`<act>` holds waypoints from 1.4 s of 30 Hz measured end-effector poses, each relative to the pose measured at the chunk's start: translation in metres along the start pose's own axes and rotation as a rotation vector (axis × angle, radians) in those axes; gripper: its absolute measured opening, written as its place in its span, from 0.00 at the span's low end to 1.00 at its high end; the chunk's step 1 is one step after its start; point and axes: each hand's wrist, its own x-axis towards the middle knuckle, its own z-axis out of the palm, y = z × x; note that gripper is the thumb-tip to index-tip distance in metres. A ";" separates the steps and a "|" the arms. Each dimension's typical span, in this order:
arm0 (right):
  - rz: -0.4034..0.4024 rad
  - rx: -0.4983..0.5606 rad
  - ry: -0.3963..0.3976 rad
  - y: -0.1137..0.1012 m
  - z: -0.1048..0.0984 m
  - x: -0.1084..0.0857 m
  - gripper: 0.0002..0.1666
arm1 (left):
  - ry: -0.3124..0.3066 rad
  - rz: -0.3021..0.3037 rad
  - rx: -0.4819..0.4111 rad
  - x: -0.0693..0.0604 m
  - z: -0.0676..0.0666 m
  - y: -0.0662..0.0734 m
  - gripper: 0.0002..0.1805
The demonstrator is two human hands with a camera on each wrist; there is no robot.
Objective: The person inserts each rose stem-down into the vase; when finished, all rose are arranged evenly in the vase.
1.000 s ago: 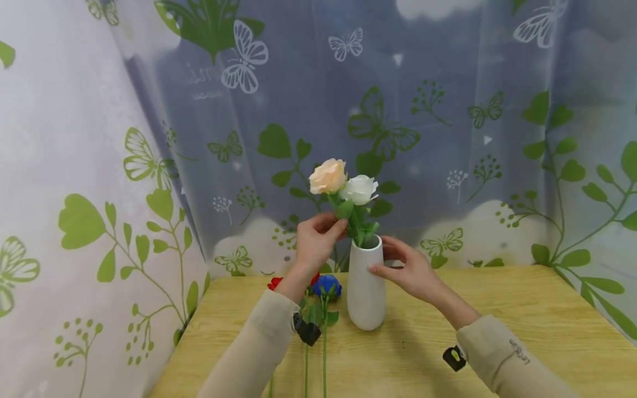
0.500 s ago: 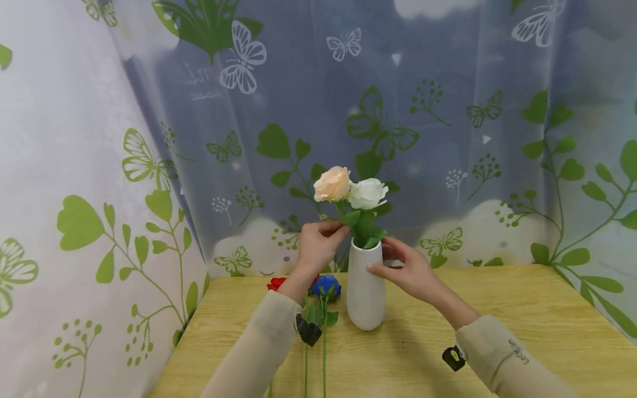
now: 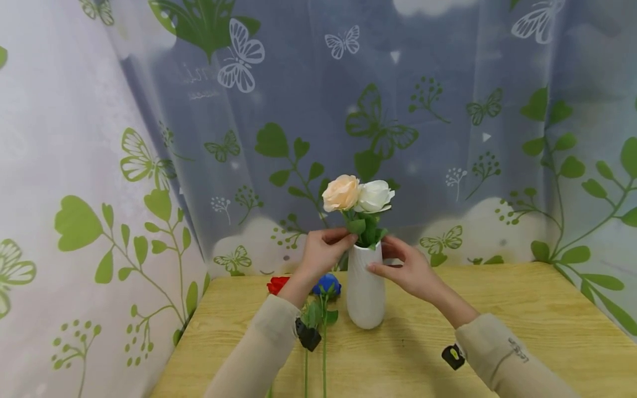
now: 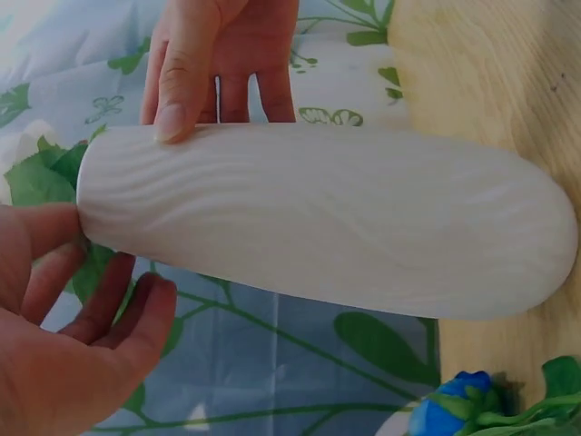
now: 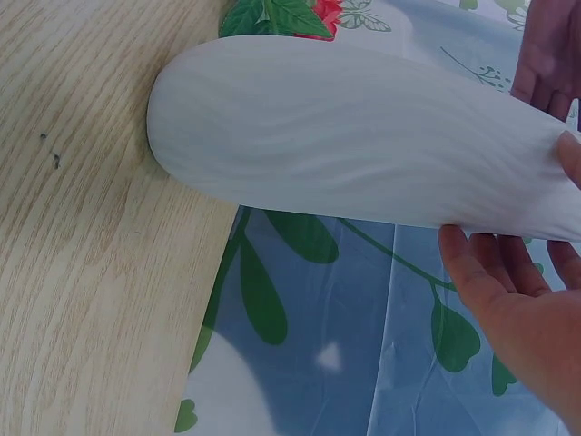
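A white ribbed vase [image 3: 366,296] stands upright on the table. A peach rose [image 3: 340,193] and a white rose [image 3: 375,197] rise from its mouth, with green leaves [image 3: 367,229] at the rim. My left hand [image 3: 322,253] pinches the peach rose by its stem and leaves just at the rim; the exact hold is partly hidden. From the other side my right hand [image 3: 412,272] holds the vase near its top, thumb in front and fingers behind. The left wrist view has the vase [image 4: 318,218] lying sideways across it, with the left fingers [image 4: 145,318] at its rim.
On the wooden table [image 3: 448,331], left of the vase, lie a blue rose [image 3: 327,284] and a red rose [image 3: 277,284], with long stems running to the front. The left forearm covers part of them. A patterned cloth [image 3: 298,83] hangs behind the table.
The peach and white roses have moved down and to the right, so their leaves now sit at the vase rim. My left hand has followed them down; the right hand has stayed on the vase.
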 end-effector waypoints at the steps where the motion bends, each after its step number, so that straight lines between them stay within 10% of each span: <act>1: 0.001 -0.001 -0.001 0.000 0.000 0.000 0.48 | -0.005 -0.012 -0.031 0.000 -0.001 -0.002 0.21; 15: 0.002 0.009 -0.007 0.001 0.000 0.001 0.45 | 0.002 -0.009 -0.221 -0.014 -0.033 -0.029 0.19; 23: 0.007 -0.002 -0.009 0.003 0.000 0.000 0.46 | 0.066 -0.132 -0.371 -0.029 -0.068 -0.057 0.19; 32: 0.010 -0.004 -0.007 0.003 0.000 0.001 0.47 | 0.063 -0.272 -0.289 -0.056 -0.111 -0.097 0.24; 42: 0.017 -0.011 -0.012 -0.001 -0.001 0.001 0.48 | 0.028 -0.421 -0.281 -0.085 -0.131 -0.131 0.31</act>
